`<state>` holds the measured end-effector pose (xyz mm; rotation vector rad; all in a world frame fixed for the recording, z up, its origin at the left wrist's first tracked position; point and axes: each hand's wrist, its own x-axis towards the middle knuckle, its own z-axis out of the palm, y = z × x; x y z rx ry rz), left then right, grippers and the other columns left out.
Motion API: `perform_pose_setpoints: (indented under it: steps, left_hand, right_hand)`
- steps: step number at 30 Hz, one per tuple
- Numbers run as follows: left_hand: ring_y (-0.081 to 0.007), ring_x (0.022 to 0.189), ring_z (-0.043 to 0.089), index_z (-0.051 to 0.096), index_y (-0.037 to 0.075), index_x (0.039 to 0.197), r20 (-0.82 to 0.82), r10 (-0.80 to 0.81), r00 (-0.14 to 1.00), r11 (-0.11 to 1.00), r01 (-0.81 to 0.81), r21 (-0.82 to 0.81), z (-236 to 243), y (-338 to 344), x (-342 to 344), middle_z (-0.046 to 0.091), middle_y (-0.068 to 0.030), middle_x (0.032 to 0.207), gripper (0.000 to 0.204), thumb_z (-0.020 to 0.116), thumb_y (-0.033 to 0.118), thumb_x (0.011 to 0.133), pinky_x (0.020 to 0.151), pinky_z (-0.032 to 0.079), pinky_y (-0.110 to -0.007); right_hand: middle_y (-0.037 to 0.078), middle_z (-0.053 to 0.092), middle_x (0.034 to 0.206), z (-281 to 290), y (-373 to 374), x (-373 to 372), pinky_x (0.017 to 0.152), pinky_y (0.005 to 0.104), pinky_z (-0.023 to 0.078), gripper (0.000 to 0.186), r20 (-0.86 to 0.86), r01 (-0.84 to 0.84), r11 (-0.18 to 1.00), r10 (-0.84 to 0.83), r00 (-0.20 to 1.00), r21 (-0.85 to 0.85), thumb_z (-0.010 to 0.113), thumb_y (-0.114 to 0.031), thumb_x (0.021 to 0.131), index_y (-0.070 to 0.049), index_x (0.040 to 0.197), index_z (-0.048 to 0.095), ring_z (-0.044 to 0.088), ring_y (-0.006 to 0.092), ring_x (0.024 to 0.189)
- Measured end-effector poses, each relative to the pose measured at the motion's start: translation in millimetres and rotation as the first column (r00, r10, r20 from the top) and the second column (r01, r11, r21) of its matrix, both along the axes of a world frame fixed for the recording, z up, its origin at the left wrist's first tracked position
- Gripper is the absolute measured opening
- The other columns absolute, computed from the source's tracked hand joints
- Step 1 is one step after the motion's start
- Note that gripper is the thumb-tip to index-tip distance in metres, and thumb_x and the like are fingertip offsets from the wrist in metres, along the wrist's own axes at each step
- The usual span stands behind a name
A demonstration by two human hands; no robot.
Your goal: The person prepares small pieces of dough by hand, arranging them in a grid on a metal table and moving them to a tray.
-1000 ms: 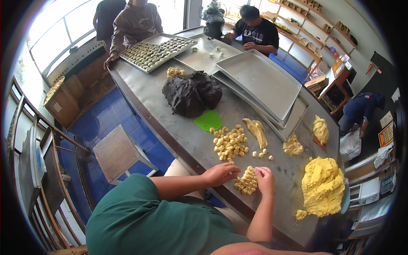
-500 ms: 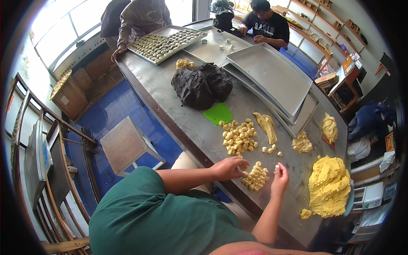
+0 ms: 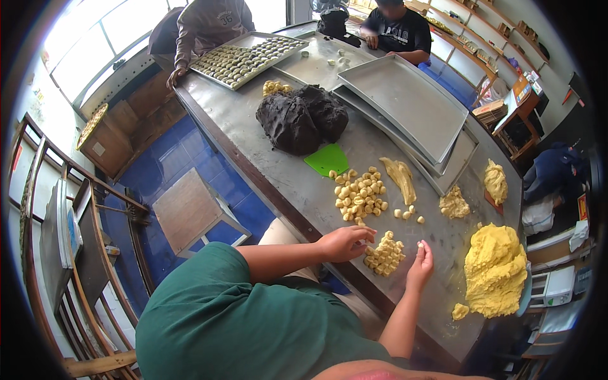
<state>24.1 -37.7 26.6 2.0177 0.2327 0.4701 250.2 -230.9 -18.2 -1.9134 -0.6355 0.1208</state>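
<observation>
My left hand [image 3: 345, 244] is at the left side of a cluster of small pale dough pieces [image 3: 385, 254], fingers stretched out and apart, with nothing visible in them. On the cluster's other side, my right hand [image 3: 420, 267] pinches a small dough piece [image 3: 420, 245] between thumb and fingertips. Just beyond my left hand lies a heap of round pale dough balls [image 3: 361, 195]. A rolled strip of dough [image 3: 399, 179] is to the right of the heap, and several loose pieces [image 3: 406, 215] sit at its near end.
A big yellow dough mound [image 3: 496, 271] sits at the right. Farther off are a green scraper [image 3: 328, 161], a dark dough mass [image 3: 301, 120], stacked metal trays [image 3: 405, 104] and a tray of filled pieces [image 3: 247, 62]. Two people are at the table's far end. A stool [image 3: 193, 209] stands left.
My left hand's fingers have lifted off the cluster's edge and spread. My right hand still pinches its dough piece. The whole view has shifted slightly.
</observation>
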Motion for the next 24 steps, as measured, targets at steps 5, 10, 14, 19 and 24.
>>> perform_pose_setpoints:
  steps: [5,10,14,19,24]
  left_hand:
    - [-0.0307,0.109,0.067,0.064,0.006,0.106,-0.13,-0.066,0.989,0.997,0.061,-0.047,1.4,6.1,-4.9,0.066,-0.0106,0.13,0.012,0.06,0.014,0.098,0.09,0.056,-0.041]
    - [-0.0308,0.105,0.069,0.064,0.009,0.118,-0.121,-0.003,0.993,0.998,-0.004,-0.056,-1.6,0.4,1.6,0.068,-0.0112,0.123,0.02,0.059,0.014,0.099,0.089,0.055,-0.041]
    - [-0.0318,0.104,0.068,0.063,0.009,0.123,-0.078,0.003,0.997,0.996,-0.01,-0.088,-12.8,2.4,-4.1,0.068,-0.0127,0.117,0.025,0.059,0.014,0.099,0.089,0.055,-0.042]
    - [-0.032,0.102,0.068,0.063,0.009,0.122,-0.068,0.03,0.997,0.997,-0.035,-0.072,1.6,-1.4,-2.9,0.068,-0.0137,0.112,0.025,0.061,0.019,0.098,0.088,0.055,-0.042]
    - [-0.0339,0.098,0.068,0.064,0.01,0.117,-0.059,0.015,0.998,1.0,-0.013,0.027,-9.9,2.1,3.4,0.068,-0.0136,0.107,0.022,0.06,0.023,0.1,0.085,0.054,-0.043]
  right_hand:
    - [0.004,0.067,0.098,-2.5,-0.3,1.0,0.078,0.0275,0.053,0.02,-0.247,0.16,0.97,-0.112,0.962,0.182,0.065,-0.015,0.1,-0.001,0.115,0.066,0.065,0.0125,0.086]
    - [0.006,0.066,0.107,12.8,2.4,9.7,0.081,0.0281,0.054,0.025,-0.29,0.112,0.993,-0.094,0.952,0.047,0.064,-0.012,0.1,-0.002,0.123,0.063,0.065,0.013,0.087]
    - [0.01,0.064,0.126,59.2,53.9,-13.3,0.097,0.032,0.049,0.033,-0.174,-0.175,0.883,0.273,0.946,0.436,0.062,-0.012,0.101,0.0,0.132,0.059,0.062,0.0182,0.113]
    - [0.01,0.062,0.134,46.6,25.6,3.8,0.105,0.0354,0.045,0.03,-0.182,-0.126,0.986,0.144,0.973,0.109,0.062,-0.014,0.101,0.002,0.126,0.063,0.059,0.0218,0.123]
    - [0.012,0.069,0.115,15.3,-27.3,-11.6,0.097,0.0381,0.049,0.023,0.134,-0.215,0.932,0.263,0.956,-0.293,0.071,-0.022,0.094,-0.005,0.109,0.073,0.062,0.0284,0.109]
